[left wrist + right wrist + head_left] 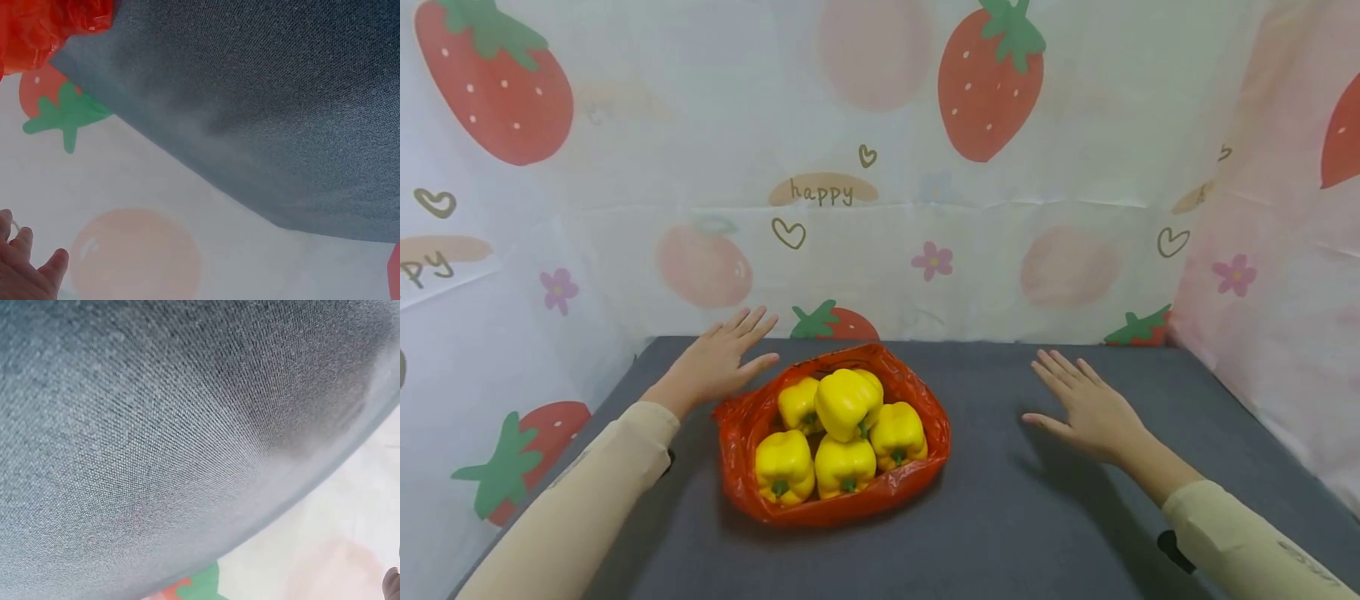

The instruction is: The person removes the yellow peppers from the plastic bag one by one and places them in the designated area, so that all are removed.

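Observation:
Several yellow bell peppers [847, 404] sit piled in a red plastic bag [835, 514] whose mouth lies wide around them. Beside the bag's upper left edge, my left hand [713, 364] is held with straight, spread fingers and nothing in it. My right hand [1090, 410] is well to the right of the bag, fingers extended, also holding nothing; its shadow falls on the table below. The left wrist view catches part of the red bag [59, 28] at the upper left and some fingers [28, 262] at the lower left. Only a fingertip [392, 584] shows in the right wrist view.
A dark grey cloth-covered table [992, 517] lies under the bag. Behind it and along both sides hang white and pink curtains [880, 275] printed with strawberries, hearts and flowers, meeting the table's edges.

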Action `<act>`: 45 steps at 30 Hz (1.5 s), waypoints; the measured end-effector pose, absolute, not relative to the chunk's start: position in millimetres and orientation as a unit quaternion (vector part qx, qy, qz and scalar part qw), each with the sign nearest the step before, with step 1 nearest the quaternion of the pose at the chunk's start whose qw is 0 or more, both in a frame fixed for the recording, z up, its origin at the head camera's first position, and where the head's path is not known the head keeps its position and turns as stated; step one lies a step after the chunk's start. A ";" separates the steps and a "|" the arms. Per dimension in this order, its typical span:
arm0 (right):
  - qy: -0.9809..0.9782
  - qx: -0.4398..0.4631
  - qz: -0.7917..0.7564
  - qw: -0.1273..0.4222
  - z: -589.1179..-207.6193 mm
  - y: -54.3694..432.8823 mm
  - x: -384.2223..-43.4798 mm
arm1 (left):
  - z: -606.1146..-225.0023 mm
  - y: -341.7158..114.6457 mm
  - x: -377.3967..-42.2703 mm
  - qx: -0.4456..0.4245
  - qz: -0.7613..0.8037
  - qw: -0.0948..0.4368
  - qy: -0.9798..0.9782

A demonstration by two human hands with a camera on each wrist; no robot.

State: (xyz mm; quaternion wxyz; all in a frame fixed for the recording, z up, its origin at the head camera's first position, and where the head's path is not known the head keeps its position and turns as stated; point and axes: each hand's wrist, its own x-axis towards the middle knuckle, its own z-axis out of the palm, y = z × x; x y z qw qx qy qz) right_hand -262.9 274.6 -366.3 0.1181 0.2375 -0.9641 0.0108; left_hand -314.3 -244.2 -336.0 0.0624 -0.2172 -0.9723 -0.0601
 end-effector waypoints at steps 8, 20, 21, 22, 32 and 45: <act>-0.960 0.248 0.019 0.128 -369.5 270.6 -258.5 | -338.7 -247.0 -304.4 -0.229 -0.072 0.061 -0.969; -0.957 0.261 0.013 0.124 -366.7 264.7 -251.5 | -340.1 -247.8 -290.2 -0.232 -0.079 0.058 -0.968; -0.957 0.262 0.014 0.125 -366.7 264.0 -251.0 | -340.0 -247.7 -289.0 -0.234 -0.081 0.059 -0.967; -0.956 0.263 0.016 0.125 -366.6 263.3 -250.4 | -339.9 -247.6 -287.8 -0.235 -0.082 0.060 -0.967; -0.951 0.278 0.031 0.131 -366.9 254.9 -243.4 | -337.8 -246.5 -278.4 -0.239 -0.103 0.058 -0.964; -0.934 0.311 0.056 0.165 -372.8 238.2 -238.9 | -342.2 -254.1 -257.5 -0.205 -0.138 0.058 -0.967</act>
